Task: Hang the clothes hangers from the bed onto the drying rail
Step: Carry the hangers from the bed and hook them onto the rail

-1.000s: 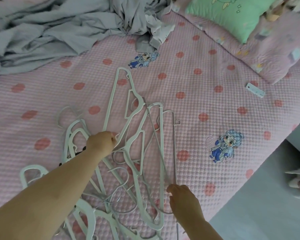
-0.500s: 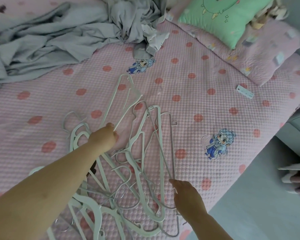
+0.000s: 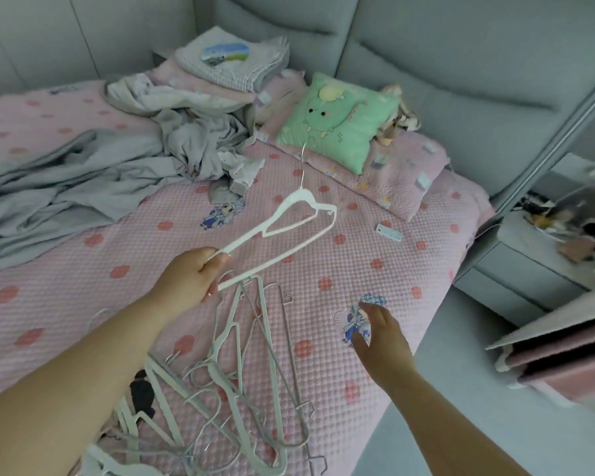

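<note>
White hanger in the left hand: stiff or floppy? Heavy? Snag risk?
Likely stiff: the white hanger shows no sag held by one end in the left hand. Probably light: thin frame, one hand holds it out. Its wire hook could snag others in the pile.

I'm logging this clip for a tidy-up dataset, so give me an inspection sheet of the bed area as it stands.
Surface: bed under a pink dotted quilted cover.
Job's things: one white hanger lifted off the bed; hanger pile tangled at the near edge; drying rail not in view.
Clutter: crumpled grey clothes, green cushion, folded stack, small white strip.
Grippers: left hand grips the white hanger's end; right hand open above the cover, holding nothing.
Cables: thin pale line by the bedside cabinet, perhaps a cord; too small to tell.
Surroundings: grey padded headboard behind and to the right.
</note>
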`<state>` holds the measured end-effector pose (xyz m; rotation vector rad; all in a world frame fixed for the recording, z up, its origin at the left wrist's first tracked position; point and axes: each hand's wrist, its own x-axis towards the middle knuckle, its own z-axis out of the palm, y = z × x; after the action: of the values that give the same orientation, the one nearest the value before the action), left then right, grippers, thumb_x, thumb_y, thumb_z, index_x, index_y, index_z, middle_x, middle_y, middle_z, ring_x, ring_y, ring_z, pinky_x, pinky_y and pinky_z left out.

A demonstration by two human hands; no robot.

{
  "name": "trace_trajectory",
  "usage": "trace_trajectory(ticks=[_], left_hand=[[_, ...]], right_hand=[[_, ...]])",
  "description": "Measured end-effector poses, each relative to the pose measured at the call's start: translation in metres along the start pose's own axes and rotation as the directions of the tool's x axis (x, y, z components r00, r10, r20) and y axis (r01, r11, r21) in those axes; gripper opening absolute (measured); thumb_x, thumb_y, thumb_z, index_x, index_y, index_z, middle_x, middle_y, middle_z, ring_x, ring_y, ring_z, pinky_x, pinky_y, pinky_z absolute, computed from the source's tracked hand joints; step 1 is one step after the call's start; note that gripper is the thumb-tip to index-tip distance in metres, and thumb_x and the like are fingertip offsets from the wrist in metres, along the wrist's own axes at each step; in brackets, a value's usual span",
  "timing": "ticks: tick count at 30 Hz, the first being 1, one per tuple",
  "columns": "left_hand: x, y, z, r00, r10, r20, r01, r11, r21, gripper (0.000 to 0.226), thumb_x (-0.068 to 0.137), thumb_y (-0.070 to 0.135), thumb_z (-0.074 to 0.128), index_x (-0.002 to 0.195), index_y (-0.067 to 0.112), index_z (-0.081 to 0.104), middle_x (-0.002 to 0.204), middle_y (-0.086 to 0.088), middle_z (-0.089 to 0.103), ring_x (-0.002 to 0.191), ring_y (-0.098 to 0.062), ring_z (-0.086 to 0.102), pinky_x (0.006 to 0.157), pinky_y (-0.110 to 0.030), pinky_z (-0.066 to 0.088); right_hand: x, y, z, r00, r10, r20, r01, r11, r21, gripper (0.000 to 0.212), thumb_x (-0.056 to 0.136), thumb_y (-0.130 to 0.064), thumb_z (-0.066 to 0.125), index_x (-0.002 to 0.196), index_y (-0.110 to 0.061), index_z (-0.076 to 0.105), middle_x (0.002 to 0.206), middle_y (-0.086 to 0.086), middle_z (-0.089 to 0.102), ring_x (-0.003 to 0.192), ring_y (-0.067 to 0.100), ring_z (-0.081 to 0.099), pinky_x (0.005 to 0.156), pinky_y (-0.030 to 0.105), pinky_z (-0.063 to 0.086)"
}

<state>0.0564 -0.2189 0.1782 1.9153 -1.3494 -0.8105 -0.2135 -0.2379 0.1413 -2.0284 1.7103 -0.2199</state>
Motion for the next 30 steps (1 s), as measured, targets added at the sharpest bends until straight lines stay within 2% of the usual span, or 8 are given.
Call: trace_trajectory(ticks=[3,10,15,19,21,23,27,30], left_hand=[[-0.009,0.055,0.004,0.984,0.114,0.139,-0.102,0.991,-0.092,0.027,0.096,0.015,0.039,0.078,0.016,0.058,0.037,0.003,0.056,0.035,-0.001,0.050,0.047,-0.005,0.040],[-0.062,0.174,0.042,0.871,0.375,0.317,-0.297,0.917,-0.267,0.030,0.094,0.016,0.043,0.072,0.018,0.063,0.042,-0.001,0.061,0.057,-0.005,0.061,0.067,-0.008,0.041],[-0.113,0.251,0.082,0.760,0.503,0.411,-0.410,0.862,-0.297,0.031,0.094,0.013,0.043,0.070,0.013,0.064,0.039,-0.004,0.058,0.053,-0.003,0.062,0.059,0.001,0.040],[-0.171,0.322,0.122,0.606,0.617,0.501,-0.516,0.785,-0.342,0.033,0.092,0.023,0.051,0.063,0.020,0.067,0.041,-0.003,0.060,0.047,-0.004,0.057,0.064,-0.013,0.045],[-0.206,0.356,0.147,0.542,0.670,0.508,-0.570,0.737,-0.363,0.036,0.090,0.023,0.053,0.056,0.021,0.067,0.043,-0.002,0.061,0.051,-0.004,0.057,0.066,-0.018,0.044],[-0.245,0.387,0.174,0.486,0.707,0.513,-0.635,0.689,-0.349,0.041,0.088,0.015,0.056,0.048,0.021,0.063,0.045,-0.001,0.062,0.058,-0.014,0.059,0.067,-0.023,0.044],[-0.331,0.447,0.226,0.317,0.778,0.542,-0.764,0.548,-0.341,0.026,0.088,0.019,0.057,0.064,0.027,0.063,0.046,0.006,0.061,0.043,-0.003,0.053,0.059,-0.024,0.044],[-0.410,0.484,0.263,0.142,0.804,0.577,-0.879,0.370,-0.300,0.016,0.089,0.030,0.055,0.074,0.031,0.060,0.048,0.009,0.055,0.039,0.002,0.047,0.053,-0.022,0.038]], right_hand=[[-0.007,0.011,-0.068,0.979,0.026,-0.204,-0.023,1.000,0.017,0.056,0.092,-0.018,0.049,0.142,-0.017,0.025,0.151,0.002,0.025,0.138,0.023,0.024,0.111,0.033,0.024],[-0.082,0.077,-0.201,0.873,0.118,-0.473,-0.162,0.985,-0.055,0.063,0.090,-0.024,0.052,0.144,-0.019,0.020,0.149,0.001,0.029,0.139,0.021,0.023,0.113,0.033,0.014],[-0.180,0.129,-0.265,0.729,0.168,-0.663,-0.326,0.937,-0.122,0.066,0.090,-0.027,0.051,0.145,-0.022,0.015,0.150,-0.002,0.023,0.140,0.020,0.016,0.116,0.031,0.007],[-0.276,0.168,-0.312,0.659,0.215,-0.721,-0.445,0.884,-0.143,0.049,0.091,-0.021,0.049,0.137,-0.021,0.033,0.141,-0.002,0.039,0.133,0.019,0.029,0.109,0.030,0.019],[-0.328,0.187,-0.332,0.628,0.310,-0.714,-0.496,0.866,-0.061,0.028,0.092,-0.016,0.048,0.119,-0.017,0.048,0.123,0.004,0.056,0.115,0.024,0.048,0.088,0.030,0.034],[-0.383,0.207,-0.347,0.575,0.392,-0.718,-0.563,0.826,0.000,0.015,0.092,-0.015,0.046,0.107,-0.016,0.050,0.113,0.009,0.059,0.104,0.028,0.053,0.075,0.029,0.035],[-0.487,0.243,-0.369,0.465,0.480,-0.743,-0.677,0.734,0.051,0.031,0.094,-0.012,0.040,0.123,-0.018,0.050,0.117,0.009,0.059,0.102,0.028,0.057,0.080,0.035,0.046],[-0.559,0.265,-0.380,0.396,0.489,-0.777,-0.727,0.684,0.060,0.030,0.095,-0.012,0.037,0.117,-0.017,0.055,0.114,0.009,0.063,0.100,0.029,0.060,0.082,0.035,0.049]])
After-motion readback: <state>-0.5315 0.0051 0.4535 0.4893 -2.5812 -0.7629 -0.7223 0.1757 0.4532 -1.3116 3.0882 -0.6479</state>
